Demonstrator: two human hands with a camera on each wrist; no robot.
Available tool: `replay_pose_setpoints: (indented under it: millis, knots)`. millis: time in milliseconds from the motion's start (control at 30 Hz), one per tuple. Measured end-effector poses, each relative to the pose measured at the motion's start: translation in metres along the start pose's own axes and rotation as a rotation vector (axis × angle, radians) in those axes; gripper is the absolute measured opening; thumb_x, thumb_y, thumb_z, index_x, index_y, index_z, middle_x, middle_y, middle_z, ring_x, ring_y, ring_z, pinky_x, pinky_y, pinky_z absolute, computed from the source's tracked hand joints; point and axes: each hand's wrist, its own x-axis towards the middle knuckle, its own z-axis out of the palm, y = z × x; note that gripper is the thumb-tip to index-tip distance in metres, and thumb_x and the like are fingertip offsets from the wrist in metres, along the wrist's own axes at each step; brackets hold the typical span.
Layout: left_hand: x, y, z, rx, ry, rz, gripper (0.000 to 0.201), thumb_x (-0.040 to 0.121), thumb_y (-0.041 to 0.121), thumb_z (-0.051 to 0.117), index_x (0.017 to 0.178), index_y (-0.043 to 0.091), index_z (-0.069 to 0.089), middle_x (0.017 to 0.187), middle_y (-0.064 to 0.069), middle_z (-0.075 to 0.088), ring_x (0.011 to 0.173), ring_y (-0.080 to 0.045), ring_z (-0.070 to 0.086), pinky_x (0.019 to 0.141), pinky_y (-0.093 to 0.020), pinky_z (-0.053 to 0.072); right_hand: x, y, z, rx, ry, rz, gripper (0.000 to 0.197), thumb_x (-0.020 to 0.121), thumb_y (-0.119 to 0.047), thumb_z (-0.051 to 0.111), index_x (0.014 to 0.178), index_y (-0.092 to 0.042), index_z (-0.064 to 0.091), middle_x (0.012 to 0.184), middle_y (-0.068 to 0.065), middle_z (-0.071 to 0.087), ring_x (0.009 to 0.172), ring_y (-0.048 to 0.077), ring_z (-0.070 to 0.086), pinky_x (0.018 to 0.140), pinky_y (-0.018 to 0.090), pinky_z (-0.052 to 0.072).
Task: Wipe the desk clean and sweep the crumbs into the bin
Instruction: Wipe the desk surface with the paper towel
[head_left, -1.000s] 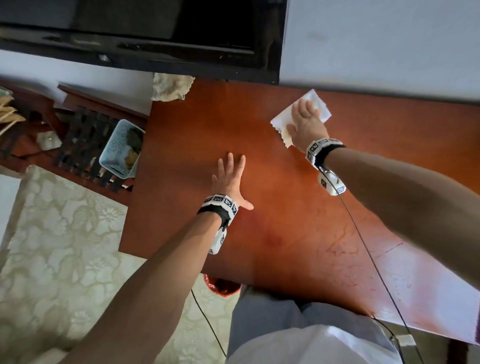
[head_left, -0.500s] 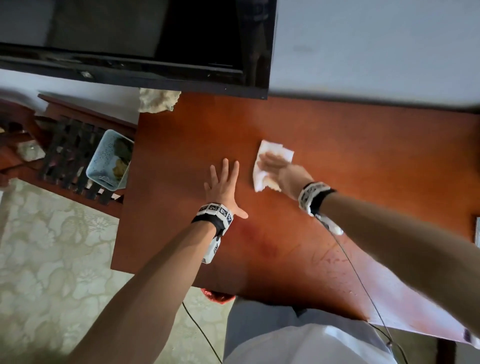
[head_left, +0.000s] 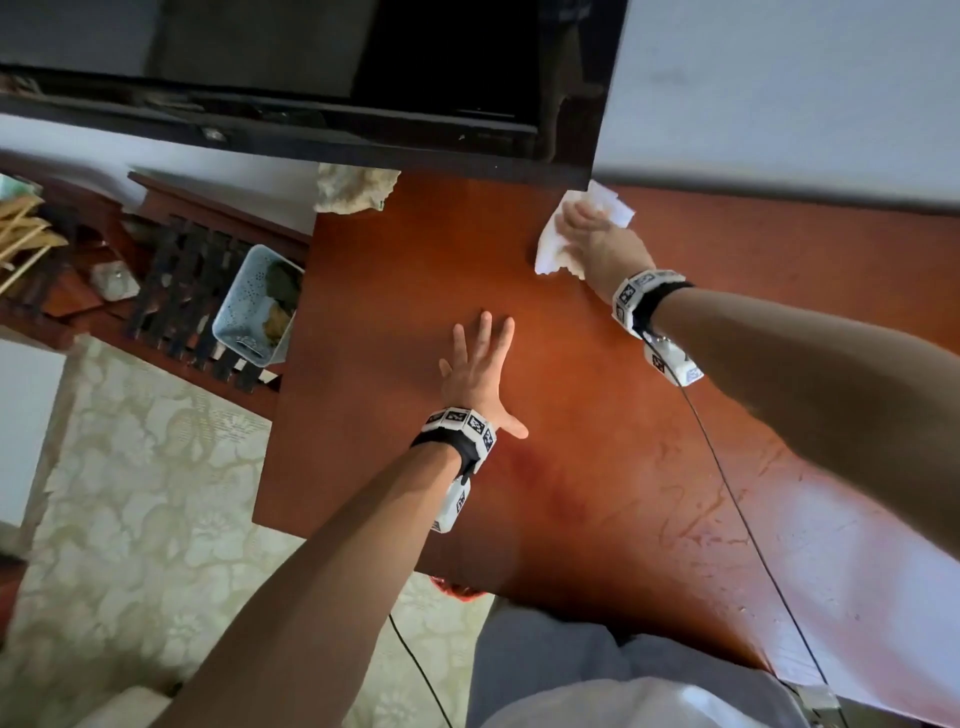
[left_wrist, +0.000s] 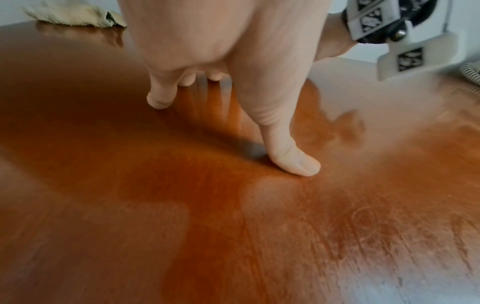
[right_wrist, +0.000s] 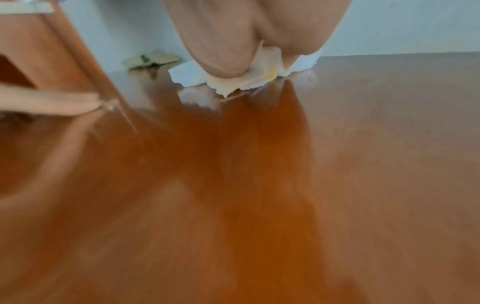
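A glossy reddish-brown wooden desk (head_left: 597, 467) fills the middle of the head view. My left hand (head_left: 480, 369) lies flat on it with fingers straight and spread, thumb out to the right (left_wrist: 293, 160). My right hand (head_left: 597, 239) presses a white paper tissue (head_left: 550, 249) against the desk at its far edge, near the wall; the fingers lie over the tissue (right_wrist: 192, 77). A pale blue perforated bin (head_left: 254, 306) with scraps inside stands on the floor left of the desk. No crumbs are distinguishable on the surface.
A crumpled beige cloth (head_left: 356, 189) lies at the desk's far left corner under a dark TV screen (head_left: 322, 78). A dark slatted wooden rack (head_left: 182, 291) stands beside the bin. A patterned pale floor (head_left: 135, 493) lies left. A thin black cable (head_left: 737, 509) crosses the desk's right part.
My right hand has swept the tissue from the desk's middle, beside my left hand, back out to the far edge by the wall. My left hand stays planted flat.
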Motion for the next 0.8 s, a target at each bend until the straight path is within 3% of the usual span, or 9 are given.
replay_pose_setpoints:
  millis: [200, 300, 433, 500, 567, 633, 733, 800]
  knots:
    - [-0.005, 0.001, -0.005, 0.021, -0.008, 0.011, 0.163, 0.044, 0.054, 0.099, 0.157, 0.042, -0.018, 0.165, 0.009, -0.028, 0.153, -0.034, -0.022, 0.117, -0.07, 0.011, -0.103, -0.021, 0.061, 0.074, 0.032, -0.183, 0.066, 0.1, -0.005, 0.048, 0.158, -0.02, 0.019, 0.165, -0.003, 0.011, 0.152, 0.015, 0.01, 0.116, 0.029, 0.027]
    - [-0.015, 0.004, -0.005, 0.089, -0.012, 0.03, 0.163, 0.047, 0.057, 0.097, 0.157, 0.036, -0.021, 0.165, 0.007, -0.029, 0.154, -0.035, -0.019, 0.12, -0.067, 0.014, -0.17, -0.047, 0.086, 0.113, 0.017, -0.28, 0.072, 0.095, 0.003, 0.052, 0.157, -0.021, 0.024, 0.164, -0.005, 0.014, 0.151, 0.013, 0.01, 0.116, 0.026, 0.019]
    - [-0.027, -0.002, 0.001, 0.146, -0.009, 0.085, 0.17, 0.042, 0.056, 0.099, 0.157, 0.032, -0.024, 0.164, 0.003, -0.031, 0.155, -0.033, -0.016, 0.12, -0.063, 0.02, -0.244, -0.084, 0.121, 0.156, -0.122, -0.43, 0.076, 0.094, 0.01, 0.046, 0.158, -0.021, 0.018, 0.165, -0.007, 0.006, 0.149, 0.01, -0.005, 0.122, 0.029, 0.009]
    - [-0.031, -0.008, 0.005, 0.161, -0.052, 0.088, 0.171, 0.041, 0.052, 0.1, 0.156, 0.033, -0.025, 0.163, 0.005, -0.035, 0.154, -0.032, -0.019, 0.118, -0.066, 0.016, -0.272, -0.101, 0.145, 0.182, -0.127, -0.512, 0.082, 0.088, 0.011, 0.052, 0.157, -0.021, 0.022, 0.164, -0.006, 0.011, 0.151, 0.014, 0.004, 0.121, 0.036, 0.025]
    - [-0.033, -0.013, 0.009, 0.178, -0.068, 0.094, 0.171, 0.042, 0.047, 0.102, 0.157, 0.033, -0.024, 0.163, 0.006, -0.035, 0.154, -0.032, -0.021, 0.118, -0.067, 0.015, -0.294, -0.114, 0.164, 0.174, -0.13, -0.611, 0.077, 0.086, 0.005, 0.062, 0.153, -0.019, 0.034, 0.162, -0.004, 0.025, 0.15, 0.017, 0.02, 0.112, 0.037, 0.039]
    - [-0.033, -0.014, 0.01, 0.189, -0.059, 0.102, 0.171, 0.042, 0.045, 0.102, 0.157, 0.033, -0.023, 0.163, 0.006, -0.033, 0.154, -0.032, -0.02, 0.119, -0.067, 0.016, -0.309, -0.124, 0.175, 0.148, -0.139, -0.738, 0.07, 0.086, -0.003, 0.066, 0.15, -0.018, 0.04, 0.159, -0.001, 0.032, 0.148, 0.016, 0.027, 0.114, 0.037, 0.037]
    - [-0.03, -0.014, 0.011, 0.169, -0.065, 0.104, 0.172, 0.04, 0.044, 0.103, 0.157, 0.035, -0.023, 0.163, 0.007, -0.033, 0.154, -0.033, -0.019, 0.118, -0.068, 0.017, -0.313, -0.126, 0.176, 0.118, -0.155, -0.86, 0.07, 0.089, -0.004, 0.061, 0.153, -0.017, 0.035, 0.161, -0.001, 0.028, 0.149, 0.015, 0.024, 0.12, 0.037, 0.025]
    - [-0.028, -0.015, 0.011, 0.167, -0.066, 0.102, 0.173, 0.038, 0.043, 0.103, 0.156, 0.035, -0.023, 0.163, 0.007, -0.032, 0.154, -0.033, -0.019, 0.118, -0.069, 0.017, -0.293, -0.111, 0.172, 0.126, -0.149, -0.887, 0.07, 0.087, -0.003, 0.065, 0.15, -0.019, 0.04, 0.159, -0.001, 0.032, 0.147, 0.014, 0.029, 0.117, 0.038, 0.033]
